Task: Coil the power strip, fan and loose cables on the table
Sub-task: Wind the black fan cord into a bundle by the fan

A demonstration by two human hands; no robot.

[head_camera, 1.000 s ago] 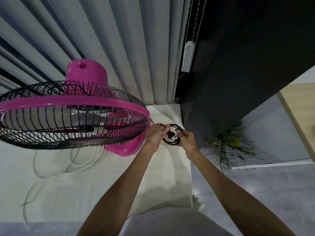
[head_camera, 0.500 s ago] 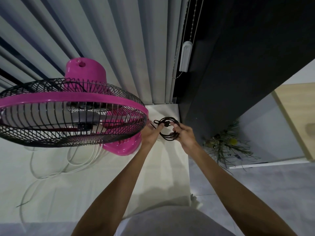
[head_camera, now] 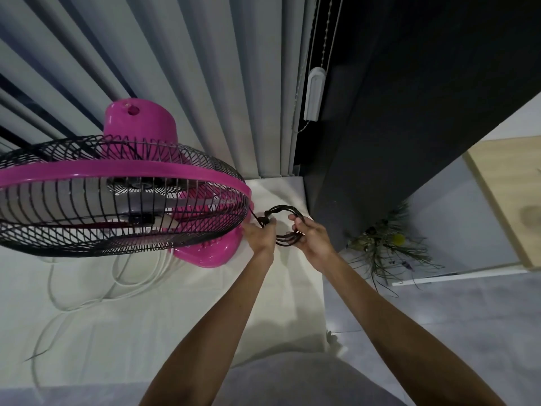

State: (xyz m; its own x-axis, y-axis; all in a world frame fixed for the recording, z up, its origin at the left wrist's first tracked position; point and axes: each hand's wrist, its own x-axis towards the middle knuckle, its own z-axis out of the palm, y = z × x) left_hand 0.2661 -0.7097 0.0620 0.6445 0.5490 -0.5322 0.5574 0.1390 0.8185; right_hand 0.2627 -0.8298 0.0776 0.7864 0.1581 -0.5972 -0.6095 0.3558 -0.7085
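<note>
Cord coil (head_camera: 282, 227) between both hands.

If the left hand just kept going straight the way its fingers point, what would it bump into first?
Most likely the black coiled cable that the left hand already pinches; beyond it, probably the grey vertical blinds, though depth is hard to judge.

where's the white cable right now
In the head view the white cable lies in loose loops on the white table, at lower left, under and in front of the pink fan, away from both hands.
</note>
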